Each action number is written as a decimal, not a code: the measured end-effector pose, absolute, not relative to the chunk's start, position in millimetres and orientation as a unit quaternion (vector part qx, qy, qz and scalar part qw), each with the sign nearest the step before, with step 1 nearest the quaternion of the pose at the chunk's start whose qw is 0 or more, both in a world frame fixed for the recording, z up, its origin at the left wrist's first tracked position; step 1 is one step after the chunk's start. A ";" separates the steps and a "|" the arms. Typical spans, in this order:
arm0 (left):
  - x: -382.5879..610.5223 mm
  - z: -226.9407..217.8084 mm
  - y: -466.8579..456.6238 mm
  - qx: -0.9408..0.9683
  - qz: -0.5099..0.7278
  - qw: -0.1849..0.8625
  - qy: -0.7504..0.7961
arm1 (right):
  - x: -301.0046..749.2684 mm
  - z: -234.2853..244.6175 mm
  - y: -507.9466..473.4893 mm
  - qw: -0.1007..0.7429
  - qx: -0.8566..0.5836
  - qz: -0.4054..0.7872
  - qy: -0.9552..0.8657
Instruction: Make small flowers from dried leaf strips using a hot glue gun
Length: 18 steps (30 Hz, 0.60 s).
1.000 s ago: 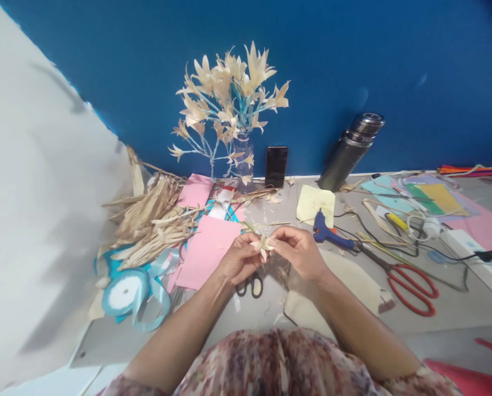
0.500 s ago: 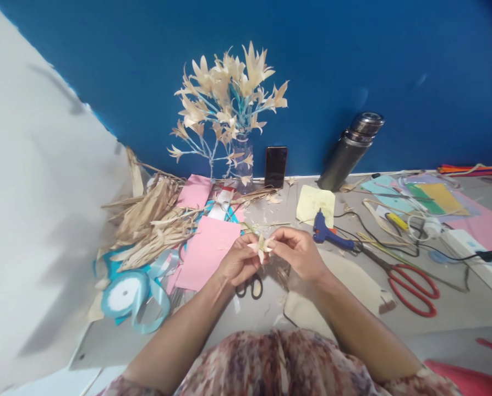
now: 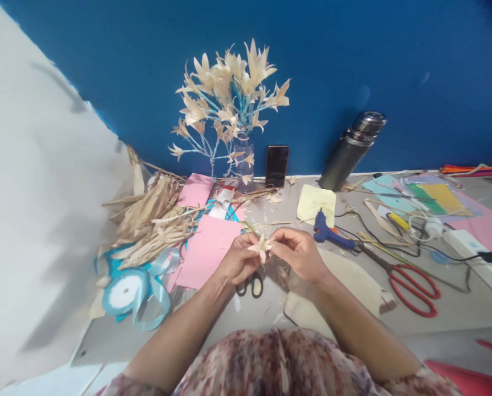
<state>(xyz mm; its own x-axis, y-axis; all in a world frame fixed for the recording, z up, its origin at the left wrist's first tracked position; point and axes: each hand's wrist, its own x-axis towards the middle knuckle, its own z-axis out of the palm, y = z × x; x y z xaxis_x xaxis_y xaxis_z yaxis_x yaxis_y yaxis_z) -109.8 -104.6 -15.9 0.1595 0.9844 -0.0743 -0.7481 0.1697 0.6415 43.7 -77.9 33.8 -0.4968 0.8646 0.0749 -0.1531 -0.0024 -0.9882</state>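
Both of my hands meet above the grey table and pinch a small cream flower (image 3: 261,245) made of dried husk. My left hand (image 3: 238,260) grips it from the left with curled fingers. From the right, my right hand (image 3: 298,252) pinches its petals between thumb and fingertips. Small black-handled scissors (image 3: 250,285) lie on the table just under my hands. A pink paper sheet (image 3: 207,250) lies to the left of my left hand.
A vase of husk flowers (image 3: 231,104) on blue stems stands at the back, with a phone (image 3: 276,165) and a steel flask (image 3: 349,150) against the blue wall. Dried husks (image 3: 151,220), blue ribbon roll (image 3: 124,294), blue glue gun (image 3: 326,234), red scissors (image 3: 413,283) and cables surround my hands.
The flower has turned slightly between my fingers and its petals now point more upward. My hands stay in the same place.
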 end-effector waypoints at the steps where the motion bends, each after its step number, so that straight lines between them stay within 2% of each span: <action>1: -109.6 -15.4 -104.8 0.239 0.599 0.722 0.249 | 43.7 33.6 -77.9 0.398 -0.304 0.639 -0.584; 18: -112.6 -18.6 -101.8 0.201 0.609 0.715 0.280 | 50.7 22.3 -68.6 0.390 -0.324 0.625 -0.593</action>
